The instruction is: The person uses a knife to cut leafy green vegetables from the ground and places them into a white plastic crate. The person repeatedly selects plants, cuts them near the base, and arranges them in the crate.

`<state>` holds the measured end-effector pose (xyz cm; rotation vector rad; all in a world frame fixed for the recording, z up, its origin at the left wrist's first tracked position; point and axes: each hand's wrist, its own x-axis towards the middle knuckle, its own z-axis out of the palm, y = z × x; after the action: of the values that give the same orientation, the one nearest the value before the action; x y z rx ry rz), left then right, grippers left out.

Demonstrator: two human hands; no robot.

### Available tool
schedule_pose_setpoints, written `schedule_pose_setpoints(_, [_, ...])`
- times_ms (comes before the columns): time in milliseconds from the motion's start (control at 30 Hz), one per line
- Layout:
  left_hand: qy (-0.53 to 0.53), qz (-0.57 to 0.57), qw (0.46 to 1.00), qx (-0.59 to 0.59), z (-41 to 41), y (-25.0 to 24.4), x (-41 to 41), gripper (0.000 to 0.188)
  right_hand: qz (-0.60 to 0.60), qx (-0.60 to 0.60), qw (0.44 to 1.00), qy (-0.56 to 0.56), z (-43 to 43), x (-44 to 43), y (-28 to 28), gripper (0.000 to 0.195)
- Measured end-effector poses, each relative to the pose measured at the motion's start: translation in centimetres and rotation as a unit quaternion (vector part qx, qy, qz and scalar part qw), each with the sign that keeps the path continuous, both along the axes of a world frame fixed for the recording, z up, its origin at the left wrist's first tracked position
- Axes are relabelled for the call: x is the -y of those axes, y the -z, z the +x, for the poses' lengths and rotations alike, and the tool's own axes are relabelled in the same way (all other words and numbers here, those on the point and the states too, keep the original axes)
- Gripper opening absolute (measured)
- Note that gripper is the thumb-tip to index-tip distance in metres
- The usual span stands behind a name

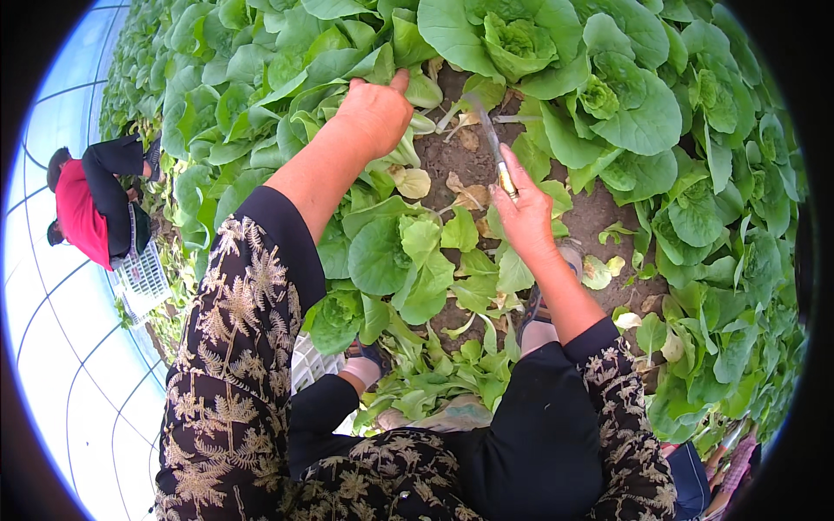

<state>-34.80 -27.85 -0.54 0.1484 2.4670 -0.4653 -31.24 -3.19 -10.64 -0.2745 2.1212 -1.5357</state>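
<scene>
My left hand (378,111) is at the upper middle, its fingers on a leafy green plant head (374,68) with pale stems; whether they close round it is partly hidden by leaves. In my right hand (526,211) is a knife (492,140), its narrow metal blade pointing up and slightly left above the soil, blurred at the tip. The blade is apart from the plant under my left hand. Cut pale stems and yellowed leaves (466,191) lie on the soil between my hands. A loose-leaved green plant (407,260) stands below my left wrist.
Dense leafy plants (635,107) grow at the right and top. Loose leaves (449,374) lie between my feet, beside a white plastic crate (313,365). Another person in a red shirt (81,198) crouches at the far left by a white crate (144,280). Other people show at the lower right.
</scene>
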Motion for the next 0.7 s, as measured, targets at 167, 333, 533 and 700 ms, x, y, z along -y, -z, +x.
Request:
schedule_pose_setpoints(167, [-0.024,-0.001,1.000,-0.020,1.2,1.0,0.0,0.021,-0.037,-0.026,0.999,0.009,-0.9,2.8,3.1,0.065])
schedule_pose_setpoints(333, [-0.054,0.011,0.997,-0.046,3.3,1.8,0.3,0.029,-0.001,-0.044,0.999,-0.007,-2.0,4.8,5.0,0.062])
schedule_pose_setpoints(533, [-0.088,0.032,0.993,-0.071,4.6,2.9,0.6,0.034,0.019,-0.031,0.999,-0.038,-2.4,5.7,6.3,0.064])
schedule_pose_setpoints(700, [-0.118,0.059,0.989,-0.061,4.5,2.8,1.1,0.033,0.005,0.004,0.999,-0.049,-2.4,5.8,6.9,0.063])
